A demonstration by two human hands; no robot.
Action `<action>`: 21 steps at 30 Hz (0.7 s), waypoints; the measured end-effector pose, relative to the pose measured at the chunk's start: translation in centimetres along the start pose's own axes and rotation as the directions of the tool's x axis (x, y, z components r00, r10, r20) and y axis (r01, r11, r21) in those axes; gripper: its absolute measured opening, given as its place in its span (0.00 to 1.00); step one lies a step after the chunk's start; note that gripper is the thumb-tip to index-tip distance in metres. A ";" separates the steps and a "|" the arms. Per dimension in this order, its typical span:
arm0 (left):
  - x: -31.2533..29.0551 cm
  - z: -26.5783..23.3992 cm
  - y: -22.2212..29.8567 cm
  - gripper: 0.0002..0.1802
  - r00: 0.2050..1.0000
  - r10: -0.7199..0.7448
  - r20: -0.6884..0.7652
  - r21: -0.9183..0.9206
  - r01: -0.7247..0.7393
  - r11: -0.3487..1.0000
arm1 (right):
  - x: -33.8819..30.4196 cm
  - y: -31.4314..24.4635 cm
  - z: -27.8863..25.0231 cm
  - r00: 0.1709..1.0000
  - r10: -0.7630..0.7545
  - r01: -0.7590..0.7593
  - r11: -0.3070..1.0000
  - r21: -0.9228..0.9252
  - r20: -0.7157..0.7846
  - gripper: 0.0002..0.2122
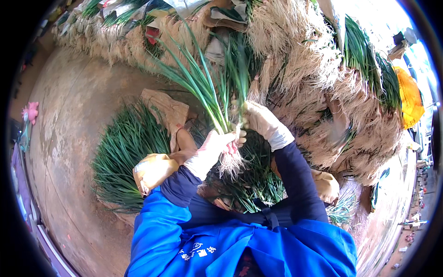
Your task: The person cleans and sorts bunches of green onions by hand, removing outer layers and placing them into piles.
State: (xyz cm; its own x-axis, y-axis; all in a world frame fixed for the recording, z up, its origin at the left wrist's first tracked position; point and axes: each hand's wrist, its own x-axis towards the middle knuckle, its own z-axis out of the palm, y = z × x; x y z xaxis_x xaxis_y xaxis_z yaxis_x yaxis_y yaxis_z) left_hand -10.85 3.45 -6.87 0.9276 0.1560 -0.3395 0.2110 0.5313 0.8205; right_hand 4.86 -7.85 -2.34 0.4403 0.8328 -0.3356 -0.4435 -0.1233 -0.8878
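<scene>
My left hand point(206, 150), in a white glove, is closed round a small bunch of scallions point(208, 101) just above the bulbs. Green leaves fan up and away to the left, while pale stringy roots point(230, 165) hang below the fist. Close by on the right, my gloved right hand point(264, 121) has its fingers curled on scallion leaves at the bunch's right side; these leaves are smeared by motion. Beneath both hands, between my legs, lies a loose heap of scallions point(258, 177).
Left of me sits a big pile of green scallions point(127, 157) beside a brown sack point(168, 108). Rooted scallion bundles form a high stack point(304, 69) ahead and to the right. A yellow bag point(408, 99) hangs at far right. Concrete floor point(69, 152) stretches along the left.
</scene>
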 end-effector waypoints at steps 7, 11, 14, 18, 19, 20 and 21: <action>0.1 -0.2 0.0 0.15 0.999 0.027 -0.033 0.189 -0.020 0.982 | 0.7 2.4 0.1 0.970 -0.191 0.033 0.723 -0.690 -0.153 0.10; -0.8 0.2 2.6 0.14 0.973 0.062 -0.223 -0.255 -0.119 0.960 | -2.4 5.3 -4.9 0.945 -0.317 0.007 0.268 -0.963 -0.081 0.06; -0.7 -1.3 3.0 0.16 0.990 0.027 -0.136 -0.433 -0.084 0.897 | -6.8 9.0 -7.7 0.838 0.532 0.033 -0.277 -0.960 -0.125 0.14; 0.0 0.1 3.4 0.13 0.990 -0.024 -0.138 -0.444 -0.040 0.895 | -4.6 5.7 -7.9 0.980 -0.069 0.195 0.122 -0.973 0.187 0.15; -0.4 1.0 4.1 0.15 0.989 -0.030 -0.144 -0.420 -0.034 0.907 | -1.4 3.2 -6.9 0.916 -0.293 0.332 0.164 -0.929 0.276 0.16; -0.6 0.8 4.0 0.15 0.988 -0.030 -0.153 -0.415 -0.037 0.909 | 1.4 1.0 -4.7 0.910 -0.384 0.291 0.323 -0.900 0.156 0.16; -0.7 0.6 4.3 0.15 0.987 -0.022 -0.159 -0.408 -0.045 0.912 | 3.9 -1.3 -2.7 0.890 -0.454 0.263 0.472 -0.842 0.023 0.16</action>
State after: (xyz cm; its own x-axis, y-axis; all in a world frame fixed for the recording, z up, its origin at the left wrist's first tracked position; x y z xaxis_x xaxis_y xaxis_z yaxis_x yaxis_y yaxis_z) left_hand -10.46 5.11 -2.87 0.8621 0.2745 -0.4259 0.0246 0.8169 0.5763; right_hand 9.24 -5.94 -3.37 0.5757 0.8100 0.1119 0.5633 -0.2936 -0.7723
